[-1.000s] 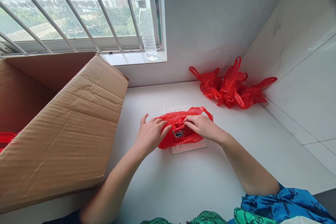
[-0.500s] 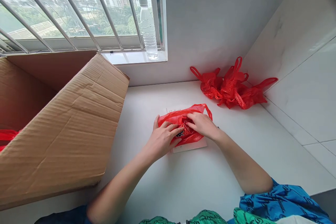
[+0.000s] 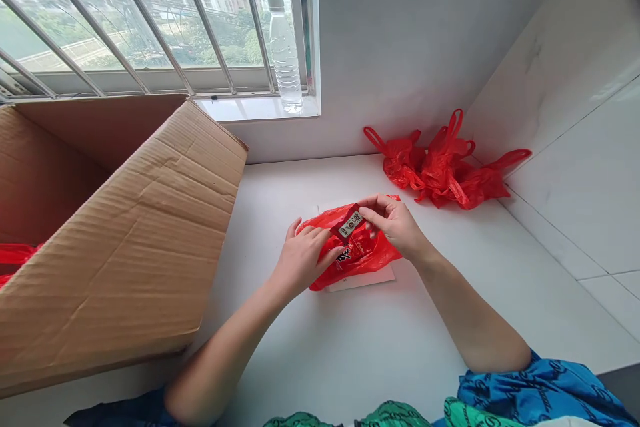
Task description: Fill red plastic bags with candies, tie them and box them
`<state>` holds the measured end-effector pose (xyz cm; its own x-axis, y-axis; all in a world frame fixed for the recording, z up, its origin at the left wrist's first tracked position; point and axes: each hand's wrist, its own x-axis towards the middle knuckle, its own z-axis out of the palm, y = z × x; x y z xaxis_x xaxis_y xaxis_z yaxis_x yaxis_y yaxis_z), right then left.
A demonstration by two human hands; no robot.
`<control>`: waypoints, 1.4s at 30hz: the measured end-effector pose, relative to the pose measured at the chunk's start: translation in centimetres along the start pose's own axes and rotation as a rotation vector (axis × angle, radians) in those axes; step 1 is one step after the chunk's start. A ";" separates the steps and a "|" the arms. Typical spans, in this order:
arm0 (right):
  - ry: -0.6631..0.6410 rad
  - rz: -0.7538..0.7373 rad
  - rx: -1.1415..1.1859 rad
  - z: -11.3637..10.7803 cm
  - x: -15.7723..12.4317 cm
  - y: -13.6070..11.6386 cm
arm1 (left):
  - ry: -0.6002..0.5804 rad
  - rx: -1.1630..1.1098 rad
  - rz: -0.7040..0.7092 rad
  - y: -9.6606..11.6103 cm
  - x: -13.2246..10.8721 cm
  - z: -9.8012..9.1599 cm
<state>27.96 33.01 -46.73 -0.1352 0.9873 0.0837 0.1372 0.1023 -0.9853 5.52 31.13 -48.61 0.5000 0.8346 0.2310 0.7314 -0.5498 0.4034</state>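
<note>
A red plastic bag (image 3: 367, 255) lies on a white sheet of paper (image 3: 367, 278) in the middle of the white counter (image 3: 350, 347). My left hand (image 3: 303, 258) presses on the bag's left side, fingers curled over it. My right hand (image 3: 393, 223) pinches a small dark red sachet (image 3: 349, 223) with a white label, held just above the bag's mouth. A second sachet with black print shows through the bag below it.
A large open cardboard box (image 3: 120, 240) fills the left, with red plastic inside at its far left. A heap of red plastic bags (image 3: 440, 170) lies in the back right corner. A clear water bottle (image 3: 285, 57) stands on the windowsill.
My right hand has lifted a small sachet up out of the bag's mouth. My left hand slid right onto the bag and holds it down.
</note>
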 end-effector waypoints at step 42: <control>-0.302 -0.036 0.033 1.1 -1.3 -1.5 | 0.102 -0.928 -0.273 2.1 -0.2 -2.8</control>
<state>26.86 31.48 -45.55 -0.4257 0.9017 0.0751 0.0959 0.1275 -0.9872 5.65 29.93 -45.35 0.2926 0.9525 0.0839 0.1375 -0.1287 0.9821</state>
